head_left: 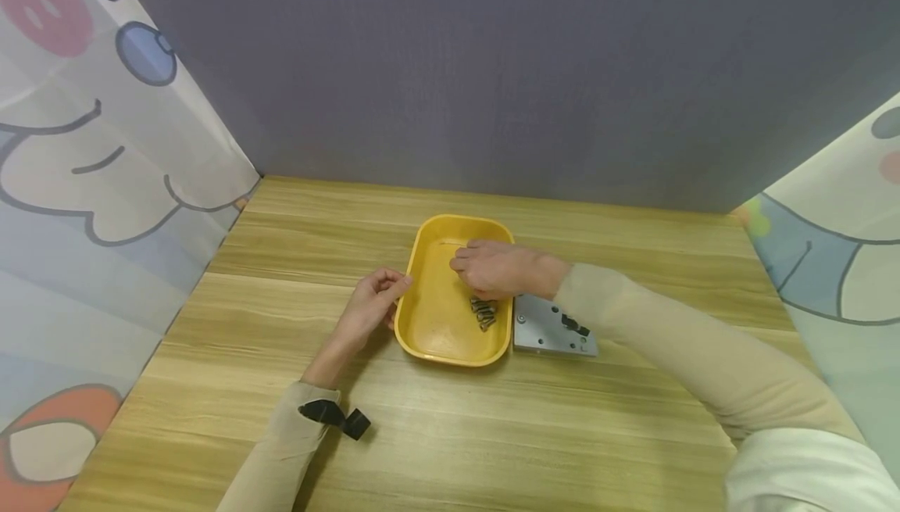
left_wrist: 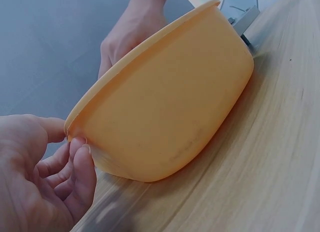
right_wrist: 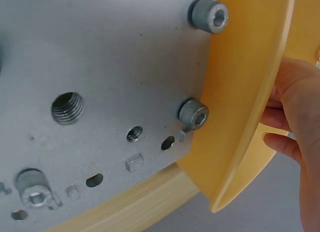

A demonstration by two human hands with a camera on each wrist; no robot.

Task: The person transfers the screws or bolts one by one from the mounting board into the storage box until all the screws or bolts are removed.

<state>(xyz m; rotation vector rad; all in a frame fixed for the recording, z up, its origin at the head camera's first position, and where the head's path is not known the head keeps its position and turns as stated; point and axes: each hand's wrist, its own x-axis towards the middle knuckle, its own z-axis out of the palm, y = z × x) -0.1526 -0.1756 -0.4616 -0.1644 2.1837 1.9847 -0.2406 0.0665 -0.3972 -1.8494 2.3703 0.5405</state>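
Note:
A yellow plastic tray (head_left: pixel 439 324) stands on the wooden table. My left hand (head_left: pixel 376 301) pinches its left rim; in the left wrist view the thumb lies at the rim (left_wrist: pixel 142 47) with fingers curled beneath. My right hand (head_left: pixel 488 268) reaches over the right side into the tray, fingers bent; I cannot tell whether the fingertips hold anything. Several metal screws (head_left: pixel 483 313) lie in a small heap just below that hand. Close against the tray's right side is a grey metal plate (head_left: pixel 541 328) with holes, partly hidden by the right forearm.
Socket head screws (right_wrist: pixel 193 113) stand in the plate, beside a threaded hole (right_wrist: pixel 68 108) and smaller holes. Black wrist camera gear (head_left: pixel 337 417) is strapped over the left sleeve. A dark panel (head_left: pixel 450 74) rises behind the table (head_left: pixel 316 223), with cartoon-print curtains (head_left: pixel 91 262) at the sides.

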